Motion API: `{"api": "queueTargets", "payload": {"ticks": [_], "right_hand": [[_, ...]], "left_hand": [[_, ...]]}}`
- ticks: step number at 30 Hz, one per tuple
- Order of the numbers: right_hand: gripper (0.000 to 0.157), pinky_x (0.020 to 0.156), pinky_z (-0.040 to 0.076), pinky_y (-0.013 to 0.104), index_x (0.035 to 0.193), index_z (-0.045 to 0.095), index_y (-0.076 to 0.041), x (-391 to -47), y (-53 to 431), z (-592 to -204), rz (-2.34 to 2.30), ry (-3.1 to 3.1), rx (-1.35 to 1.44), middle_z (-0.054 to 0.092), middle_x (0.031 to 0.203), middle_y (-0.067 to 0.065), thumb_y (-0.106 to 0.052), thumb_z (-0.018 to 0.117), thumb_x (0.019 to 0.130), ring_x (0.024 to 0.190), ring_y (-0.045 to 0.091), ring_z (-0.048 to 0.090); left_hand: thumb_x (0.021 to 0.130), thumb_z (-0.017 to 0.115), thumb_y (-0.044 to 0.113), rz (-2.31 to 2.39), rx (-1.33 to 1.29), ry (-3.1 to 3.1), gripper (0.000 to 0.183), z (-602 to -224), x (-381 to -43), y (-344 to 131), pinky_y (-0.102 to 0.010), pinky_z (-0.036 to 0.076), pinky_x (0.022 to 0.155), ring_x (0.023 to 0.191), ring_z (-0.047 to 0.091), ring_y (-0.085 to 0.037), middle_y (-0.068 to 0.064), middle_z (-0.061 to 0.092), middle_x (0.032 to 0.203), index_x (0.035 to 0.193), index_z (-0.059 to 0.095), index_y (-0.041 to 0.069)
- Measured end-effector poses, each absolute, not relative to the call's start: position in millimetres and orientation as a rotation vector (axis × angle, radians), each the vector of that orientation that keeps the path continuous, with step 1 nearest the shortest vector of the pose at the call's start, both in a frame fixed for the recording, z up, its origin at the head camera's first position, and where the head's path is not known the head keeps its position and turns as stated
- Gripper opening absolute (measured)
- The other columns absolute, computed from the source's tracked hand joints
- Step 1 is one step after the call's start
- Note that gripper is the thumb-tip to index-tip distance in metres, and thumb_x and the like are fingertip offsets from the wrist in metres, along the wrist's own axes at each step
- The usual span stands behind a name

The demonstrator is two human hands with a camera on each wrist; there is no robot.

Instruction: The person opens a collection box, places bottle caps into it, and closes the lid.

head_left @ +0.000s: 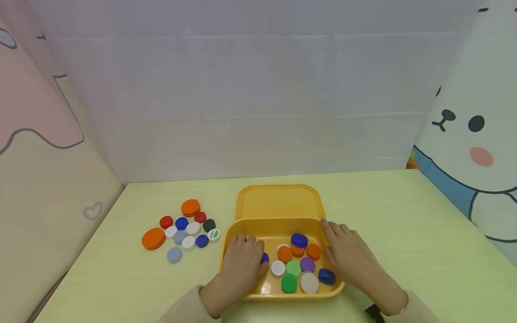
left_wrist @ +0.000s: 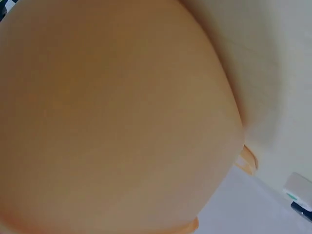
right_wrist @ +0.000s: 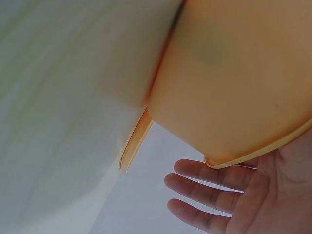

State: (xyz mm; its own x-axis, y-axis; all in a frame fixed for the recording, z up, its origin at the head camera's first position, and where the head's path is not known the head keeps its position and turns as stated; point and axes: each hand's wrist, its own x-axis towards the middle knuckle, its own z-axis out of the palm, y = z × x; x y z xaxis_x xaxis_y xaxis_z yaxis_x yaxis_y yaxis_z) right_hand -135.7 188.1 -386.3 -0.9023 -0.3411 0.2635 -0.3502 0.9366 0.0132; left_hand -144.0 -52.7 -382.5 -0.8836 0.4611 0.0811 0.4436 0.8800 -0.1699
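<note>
At the frame's lower centre sits a yellow box (head_left: 278,297), probably light, stiff and best held by its rim (right_wrist: 275,147), where the right hand (head_left: 351,256) rests straight-fingered, the left hand (head_left: 243,261), grip unclear, near likely hard, slippery caps (head_left: 309,283).

The head camera looks forward and down, from farther away, at the yellow plastic box with rounded corners (head_left: 291,297), the left hand (head_left: 243,259) and the right hand (head_left: 348,252). The left wrist camera is very near: the outer wall (left_wrist: 122,117) of the box fills most of its tilted view. The right wrist camera, also near and tilted, shares the box and the right hand with the head view.
</note>
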Motion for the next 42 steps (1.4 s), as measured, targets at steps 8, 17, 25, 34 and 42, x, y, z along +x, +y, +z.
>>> {"api": "queueTargets", "payload": {"ticks": [8, 17, 25, 34, 42], "right_hand": [[0.055, 0.086, 0.046, 0.044, 0.132, 0.042, 0.003, -136.0, 188.2, -386.3, 0.044, -2.844, 0.503, 0.054, 0.121, 0.016, -0.019, 0.058, 0.085, 0.106, 0.03, 0.053], [0.054, 0.085, 0.047, 0.044, 0.132, 0.042, 0.003, -135.5, 188.3, -386.4, 0.05, -2.842, 0.507, 0.054, 0.121, 0.016, -0.018, 0.057, 0.085, 0.106, 0.03, 0.053], [0.053, 0.084, 0.048, 0.043, 0.132, 0.042, 0.002, -135.8, 188.3, -386.5, 0.055, -2.841, 0.509, 0.055, 0.12, 0.015, -0.017, 0.057, 0.084, 0.105, 0.029, 0.053], [0.054, 0.081, 0.048, 0.043, 0.131, 0.043, 0.003, -135.7, 189.1, -387.8, 0.059, -2.824, 0.525, 0.055, 0.119, 0.016, -0.016, 0.059, 0.083, 0.103, 0.03, 0.054], [0.053, 0.08, 0.048, 0.043, 0.13, 0.044, 0.003, -135.9, 188.9, -387.4, 0.068, -2.815, 0.524, 0.056, 0.118, 0.016, -0.016, 0.058, 0.083, 0.103, 0.03, 0.054]], "left_hand": [[0.079, 0.064, 0.048, 0.102, -0.688, -2.869, 0.038, -370.3, -143.5, -64.4, -0.034, 0.042, 0.073, 0.078, 0.049, -0.021, -0.003, 0.057, 0.079, 0.089, 0.063, 0.011], [0.078, 0.068, 0.039, -0.083, -0.608, -2.757, 0.033, -354.7, -146.2, -81.0, -0.038, 0.046, 0.077, 0.082, 0.053, -0.025, -0.006, 0.06, 0.085, 0.088, 0.062, 0.009], [0.082, 0.066, 0.033, -0.177, -0.437, -2.764, 0.026, -345.9, -155.3, -96.9, -0.04, 0.046, 0.079, 0.085, 0.055, -0.027, -0.006, 0.062, 0.089, 0.091, 0.062, 0.008], [0.081, 0.067, 0.028, -0.229, -0.347, -2.748, 0.025, -352.4, -169.6, -119.8, -0.04, 0.047, 0.074, 0.077, 0.053, -0.027, -0.009, 0.061, 0.085, 0.092, 0.062, 0.006], [0.081, 0.067, 0.029, -0.187, -0.291, -2.857, 0.029, -366.2, -177.5, -127.9, -0.043, 0.048, 0.073, 0.081, 0.054, -0.031, -0.011, 0.059, 0.086, 0.095, 0.061, 0.004]]}}
